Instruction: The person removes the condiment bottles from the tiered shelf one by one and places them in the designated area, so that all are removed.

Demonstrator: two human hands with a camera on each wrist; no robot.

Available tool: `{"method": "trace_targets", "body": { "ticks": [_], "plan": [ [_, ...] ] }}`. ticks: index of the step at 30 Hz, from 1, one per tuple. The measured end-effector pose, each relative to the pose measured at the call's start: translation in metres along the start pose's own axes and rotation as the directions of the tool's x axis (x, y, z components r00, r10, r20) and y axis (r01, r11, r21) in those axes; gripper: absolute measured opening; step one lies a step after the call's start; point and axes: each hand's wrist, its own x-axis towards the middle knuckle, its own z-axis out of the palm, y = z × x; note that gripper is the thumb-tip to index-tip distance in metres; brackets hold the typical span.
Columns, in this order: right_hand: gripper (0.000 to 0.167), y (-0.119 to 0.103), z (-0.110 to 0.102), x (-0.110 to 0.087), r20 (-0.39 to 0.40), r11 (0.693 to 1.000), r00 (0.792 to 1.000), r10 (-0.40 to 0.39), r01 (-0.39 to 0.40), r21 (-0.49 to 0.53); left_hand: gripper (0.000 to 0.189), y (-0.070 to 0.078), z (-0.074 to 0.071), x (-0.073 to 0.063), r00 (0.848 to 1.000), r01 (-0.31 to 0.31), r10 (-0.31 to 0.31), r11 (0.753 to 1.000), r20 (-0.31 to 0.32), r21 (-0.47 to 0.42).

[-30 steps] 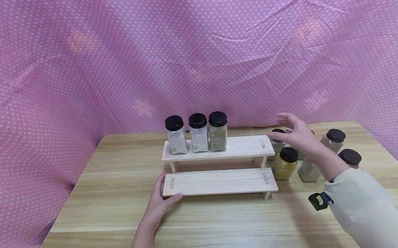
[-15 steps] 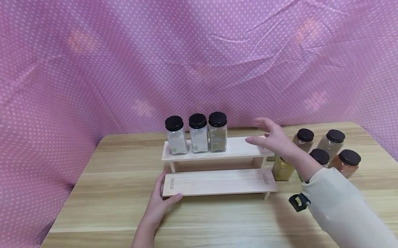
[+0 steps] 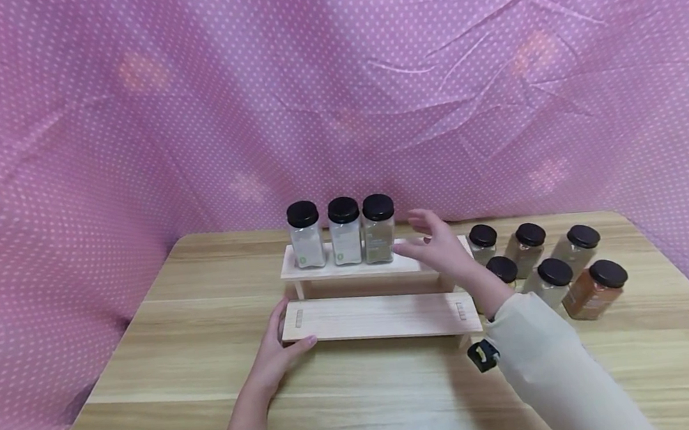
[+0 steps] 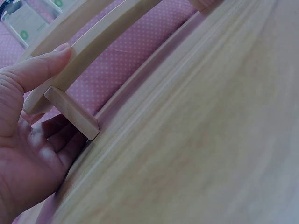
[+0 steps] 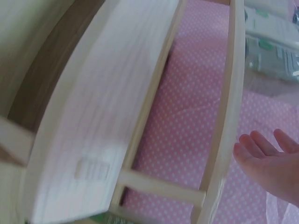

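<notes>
Three square glass spice jars with black lids stand in a row on the upper board of a two-tier wooden spice rack (image 3: 380,316): two with white contents, a left jar (image 3: 308,245) and a middle jar (image 3: 346,242), then a greenish-brown jar (image 3: 379,241). My left hand (image 3: 275,354) grips the left end of the lower tier. In the left wrist view its thumb lies on the board's edge and the fingers (image 4: 60,137) reach behind the leg. My right hand (image 3: 443,250) is over the upper board's right part, fingers apart and holding nothing, thumb tip close to the greenish-brown jar.
Right of the rack stand several more black-lidded jars, among them an orange-red one (image 3: 593,292), a pale one (image 3: 547,283) and a brown one (image 3: 525,251). A yellow jar (image 3: 503,270) is partly hidden by my right forearm. A pink dotted cloth (image 3: 333,104) hangs behind the wooden table (image 3: 364,402).
My right hand has moved left from above the loose jars, across the upper board, to beside the greenish-brown jar. The left hand and the rack stay about where they were.
</notes>
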Motion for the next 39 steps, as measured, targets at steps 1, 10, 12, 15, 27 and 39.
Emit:
{"method": "trace_targets", "body": {
  "ticks": [1, 10, 12, 15, 27, 39],
  "plan": [
    [0.071, 0.0, 0.003, 0.001, -0.007, 1.0, 1.0, -0.005, 0.005, 0.012, 0.092, 0.0, 0.0, 0.0, 1.0, 0.001, -0.001, 1.0, -0.001, 0.003],
    [0.066, -0.004, 0.028, 0.009, -0.091, 0.997, 0.996, -0.021, 0.028, 0.078, 0.094, 0.0, 0.0, -0.001, 1.0, 0.0, 0.001, 1.0, -0.008, 0.018],
    [0.065, -0.004, 0.032, 0.01, -0.105, 0.996, 0.994, -0.017, 0.026, 0.088, 0.094, 0.001, 0.0, -0.002, 1.0, 0.004, -0.004, 1.0, -0.008, 0.018],
    [0.064, -0.006, 0.038, 0.01, -0.121, 0.996, 0.993, -0.001, 0.012, 0.09, 0.093, 0.001, 0.0, -0.002, 1.0, 0.007, -0.007, 1.0, -0.008, 0.02],
    [0.058, -0.01, 0.052, 0.014, -0.248, 0.995, 0.968, 0.039, -0.015, 0.099, 0.092, 0.001, 0.001, -0.001, 1.0, 0.007, -0.007, 1.0, -0.014, 0.006],
    [0.052, -0.013, 0.056, 0.01, -0.326, 0.999, 0.945, 0.029, -0.017, 0.039, 0.092, 0.001, 0.001, -0.001, 1.0, 0.012, -0.012, 1.0, -0.013, 0.013]
  ]
}}
